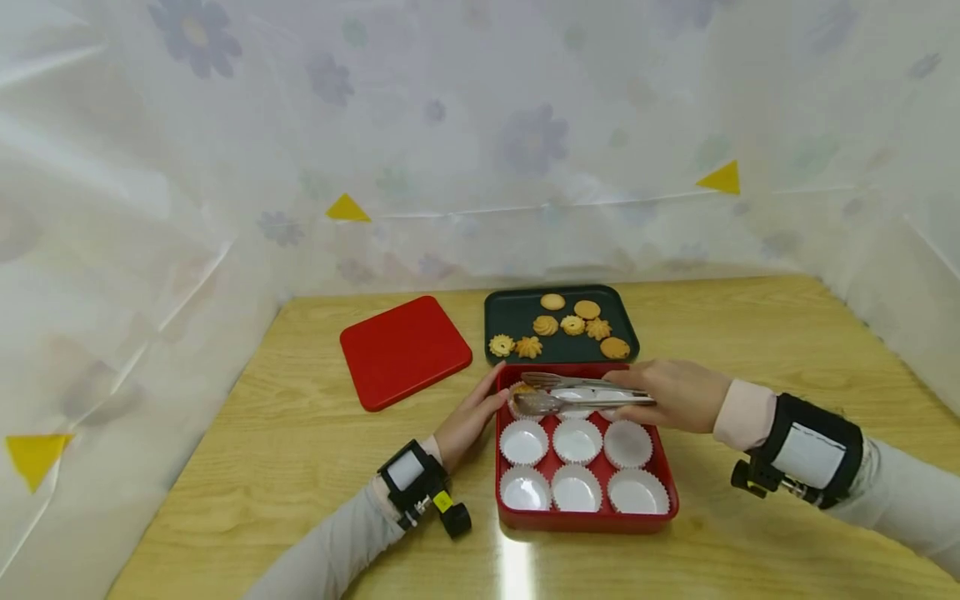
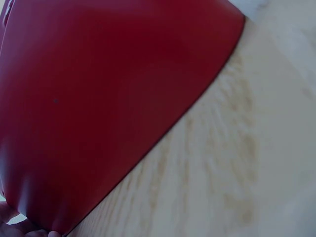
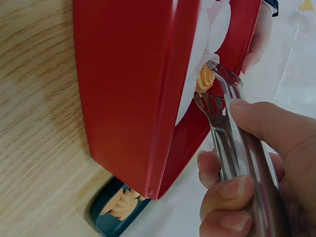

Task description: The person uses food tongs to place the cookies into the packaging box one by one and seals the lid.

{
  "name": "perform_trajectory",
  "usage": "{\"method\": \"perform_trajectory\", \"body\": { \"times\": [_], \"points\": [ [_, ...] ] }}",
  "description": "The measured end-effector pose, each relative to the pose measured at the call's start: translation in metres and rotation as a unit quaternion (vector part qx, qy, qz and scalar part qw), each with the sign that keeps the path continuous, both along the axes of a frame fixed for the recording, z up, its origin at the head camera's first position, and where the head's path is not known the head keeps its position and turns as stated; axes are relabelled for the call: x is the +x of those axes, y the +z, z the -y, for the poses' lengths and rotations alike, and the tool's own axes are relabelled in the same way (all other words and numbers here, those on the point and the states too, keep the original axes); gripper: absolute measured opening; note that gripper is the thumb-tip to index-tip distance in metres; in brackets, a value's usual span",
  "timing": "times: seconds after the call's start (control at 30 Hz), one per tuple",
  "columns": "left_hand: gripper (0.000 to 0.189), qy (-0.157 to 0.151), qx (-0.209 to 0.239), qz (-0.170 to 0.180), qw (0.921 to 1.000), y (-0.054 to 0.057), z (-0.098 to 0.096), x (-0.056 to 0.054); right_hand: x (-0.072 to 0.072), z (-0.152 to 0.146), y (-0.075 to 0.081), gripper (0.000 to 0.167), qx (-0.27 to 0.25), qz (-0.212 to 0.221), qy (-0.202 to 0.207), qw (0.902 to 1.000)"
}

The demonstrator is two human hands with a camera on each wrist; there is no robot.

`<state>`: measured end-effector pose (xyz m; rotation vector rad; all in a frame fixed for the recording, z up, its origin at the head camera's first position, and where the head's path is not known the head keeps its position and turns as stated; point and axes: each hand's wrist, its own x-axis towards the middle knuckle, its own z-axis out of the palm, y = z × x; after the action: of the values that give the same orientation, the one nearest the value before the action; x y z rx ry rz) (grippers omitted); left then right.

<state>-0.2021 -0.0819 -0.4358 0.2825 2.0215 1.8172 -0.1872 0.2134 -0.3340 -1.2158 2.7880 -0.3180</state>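
Note:
My right hand (image 1: 675, 396) grips metal tongs (image 3: 232, 133), thumb on one arm and fingers round the other. The slotted tong tips are spread on either side of a swirled cookie (image 3: 204, 79) in the far-left paper cup; whether they touch it I cannot tell. White paper cups (image 1: 577, 440) stand in rows inside a red box (image 1: 585, 522), the far ones partly hidden by the tongs. My left hand (image 1: 467, 423) rests against the box's left side near the far corner, its fingers extended; only some fingertips (image 2: 29, 231) show in the left wrist view.
Behind the box lies a dark green tray (image 1: 513, 308) with several round, ring-shaped and swirled cookies (image 1: 545, 325). A red lid (image 1: 405, 352) lies flat on the wooden table (image 1: 300, 467), left of the tray. A flowered plastic sheet (image 1: 450, 150) hangs around the table.

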Motion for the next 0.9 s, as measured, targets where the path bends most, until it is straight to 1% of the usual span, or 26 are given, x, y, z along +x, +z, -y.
{"method": "perform_trajectory", "body": {
  "times": [0.23,0.4,0.6,0.73,0.8,0.9],
  "points": [
    [0.063,0.004,-0.008,0.002,1.0000,0.003,0.000,-0.002,-0.002,0.000,0.002,0.047,0.005,-0.007,-0.003,1.0000],
    [0.062,0.000,-0.008,0.005,1.0000,0.003,0.000,-0.003,-0.001,0.000,0.003,0.047,0.003,-0.011,-0.002,0.9999],
    [0.062,-0.004,0.001,0.017,0.9998,0.003,0.000,-0.002,0.002,-0.007,0.010,0.046,-0.004,0.000,-0.003,1.0000],
    [0.062,-0.005,0.008,0.022,0.9997,0.003,0.000,-0.002,-0.001,-0.016,0.020,0.046,-0.025,0.007,-0.010,0.9996],
    [0.062,-0.004,0.009,0.023,0.9997,0.003,0.000,-0.001,-0.005,-0.022,0.025,0.044,-0.044,0.024,-0.020,0.9986],
    [0.061,-0.003,0.008,0.022,0.9997,0.003,-0.001,-0.001,-0.012,-0.030,0.030,0.044,-0.069,0.049,-0.047,0.9953]
  ]
}}
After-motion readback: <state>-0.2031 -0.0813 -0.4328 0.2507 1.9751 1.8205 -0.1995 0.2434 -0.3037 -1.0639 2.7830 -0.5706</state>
